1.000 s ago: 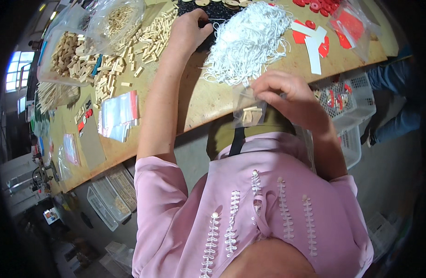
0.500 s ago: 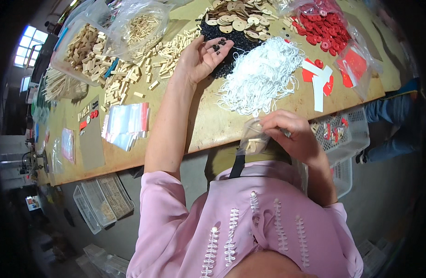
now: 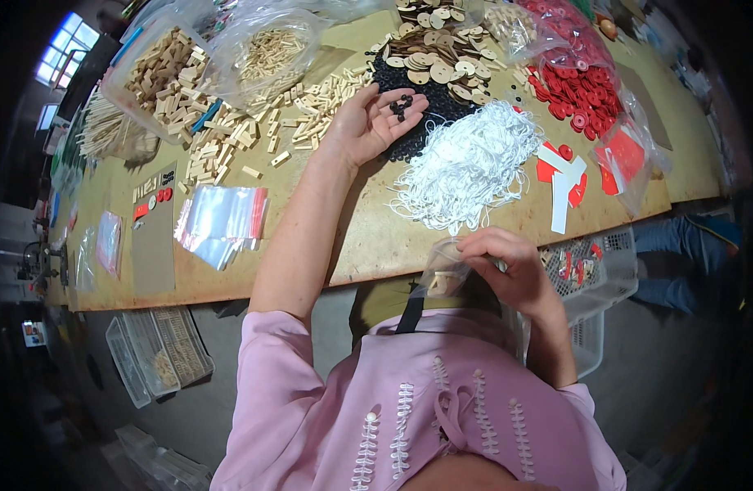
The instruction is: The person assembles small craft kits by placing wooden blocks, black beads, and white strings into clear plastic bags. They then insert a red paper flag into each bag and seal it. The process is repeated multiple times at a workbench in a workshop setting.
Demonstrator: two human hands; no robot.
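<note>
The left hand (image 3: 372, 131) is now turned palm up, fingers uncurled, black pieces (image 3: 402, 106) gathered from the dark pile (image 3: 406, 149). The clear bag (image 3: 435, 263) is pinched by the right hand (image 3: 511, 268) at the table's edge (image 3: 364, 270).

The pink short-sleeved blouse (image 3: 323, 430) bears white leaf-like trim (image 3: 400, 434) and round studs (image 3: 371, 417).

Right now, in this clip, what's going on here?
A person's left hand is palm up, with a few small black pieces in it, by a pile of black pieces. The right hand grips a small clear bag with wooden pieces inside, by the table's near edge. White string lies heaped between.
</note>
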